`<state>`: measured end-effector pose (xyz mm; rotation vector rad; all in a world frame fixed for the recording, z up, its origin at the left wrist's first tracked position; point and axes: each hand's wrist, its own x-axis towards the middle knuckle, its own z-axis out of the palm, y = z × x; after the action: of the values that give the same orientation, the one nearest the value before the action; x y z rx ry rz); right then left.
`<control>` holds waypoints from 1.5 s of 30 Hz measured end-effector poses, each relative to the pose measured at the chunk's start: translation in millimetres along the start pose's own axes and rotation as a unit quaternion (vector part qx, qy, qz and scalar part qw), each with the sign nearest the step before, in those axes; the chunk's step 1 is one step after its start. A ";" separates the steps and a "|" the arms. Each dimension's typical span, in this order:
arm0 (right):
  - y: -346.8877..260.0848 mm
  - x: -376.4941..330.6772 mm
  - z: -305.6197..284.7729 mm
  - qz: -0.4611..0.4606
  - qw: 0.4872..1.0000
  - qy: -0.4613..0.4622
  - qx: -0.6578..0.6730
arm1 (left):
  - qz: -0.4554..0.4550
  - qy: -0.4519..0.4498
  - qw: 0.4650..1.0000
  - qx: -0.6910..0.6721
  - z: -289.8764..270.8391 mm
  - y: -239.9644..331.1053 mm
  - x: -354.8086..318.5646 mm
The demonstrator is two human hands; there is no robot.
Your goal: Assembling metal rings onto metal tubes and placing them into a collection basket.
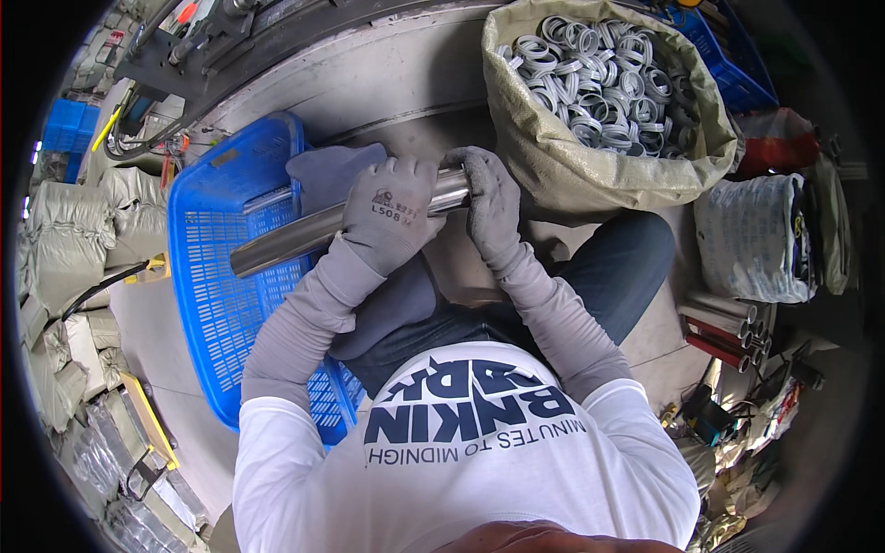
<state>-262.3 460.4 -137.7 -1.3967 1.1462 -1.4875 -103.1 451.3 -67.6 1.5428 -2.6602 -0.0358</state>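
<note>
A shiny metal tube (293, 243) lies slantwise across my lap, its far-left end over a blue plastic basket (214, 323). My left hand (392, 212), in a grey glove, is closed over the tube from above. At the tube's right end, my gloved right hand (490, 207) wraps round it; whether something small is also in those fingers is hidden. Another metal tube (267, 199) lies in the basket. Grey-blue cloth (334, 173) shows beneath the held tube. Beyond my right hand stands an open woven sack (590, 175) full of grey rings (599, 83).
Black machinery (212, 60) runs along the back left. At right are a folded woven sack (751, 238) and several stacked tubes (724, 323). A blue crate (737, 64) stands behind the ring sack. Wrapped bundles (74, 230) are piled at far left.
</note>
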 end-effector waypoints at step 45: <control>-9.5 90.5 -187.3 -0.068 0.889 -0.074 -0.447 | -0.042 0.057 0.992 -0.108 -25.2 -8.9 -10.6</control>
<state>-456.6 395.5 -100.2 -2.1853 1.7679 -0.9041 -88.3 456.4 -43.5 1.5361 -2.4136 -0.2249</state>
